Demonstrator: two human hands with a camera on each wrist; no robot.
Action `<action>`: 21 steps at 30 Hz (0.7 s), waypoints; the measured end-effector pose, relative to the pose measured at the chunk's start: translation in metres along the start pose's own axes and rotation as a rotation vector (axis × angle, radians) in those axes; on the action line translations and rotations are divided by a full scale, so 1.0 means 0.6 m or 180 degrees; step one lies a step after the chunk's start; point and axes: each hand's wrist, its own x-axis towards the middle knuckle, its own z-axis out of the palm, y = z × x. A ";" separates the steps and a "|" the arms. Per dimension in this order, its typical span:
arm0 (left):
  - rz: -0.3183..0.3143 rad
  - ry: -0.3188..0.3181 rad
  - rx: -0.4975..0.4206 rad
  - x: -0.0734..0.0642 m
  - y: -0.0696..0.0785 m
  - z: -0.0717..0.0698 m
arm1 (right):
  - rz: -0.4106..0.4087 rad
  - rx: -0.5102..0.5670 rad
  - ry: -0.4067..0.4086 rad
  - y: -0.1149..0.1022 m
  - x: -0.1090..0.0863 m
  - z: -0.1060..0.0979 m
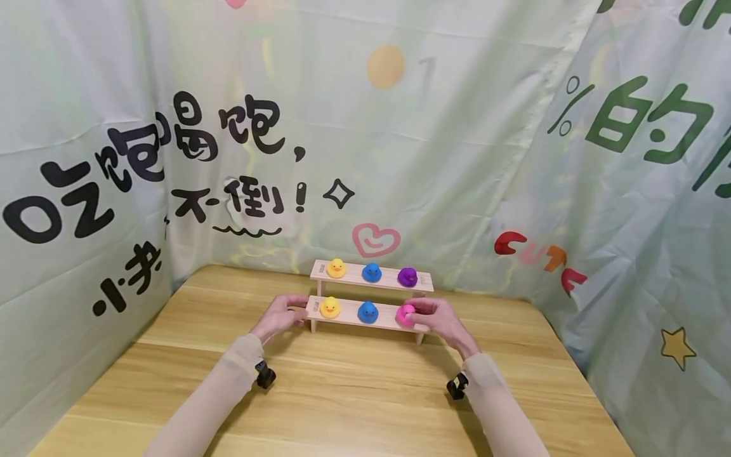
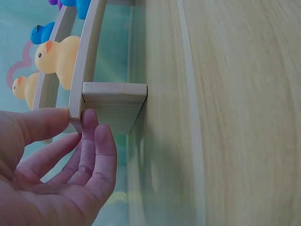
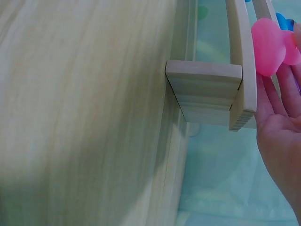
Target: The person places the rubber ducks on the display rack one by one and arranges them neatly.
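My left hand (image 1: 283,315) pinches the left end of the front wooden stand (image 1: 394,315); in the left wrist view the thumb lies on its top and fingertips (image 2: 89,117) are under the edge. At the stand's right end my right hand (image 1: 440,317) holds a pink rubber duck (image 1: 404,314) that sits on the board. A yellow duck (image 1: 329,308) and a blue duck (image 1: 368,312) stand in line to its left. The right wrist view shows the pink duck (image 3: 269,47) against the fingers, with the thumb mostly out of frame.
Behind is a second wooden stand (image 1: 354,273) bearing a yellow duck (image 1: 336,268), a blue duck (image 1: 372,273) and a purple duck (image 1: 408,277). Both stands rest on a wooden table (image 1: 354,393). Printed cloth (image 1: 457,158) hangs close behind and along both sides.
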 end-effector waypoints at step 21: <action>-0.0031 -0.0031 -0.0090 -0.001 0.001 0.001 | -0.0062 -0.0037 -0.0062 0.011 -0.006 -0.005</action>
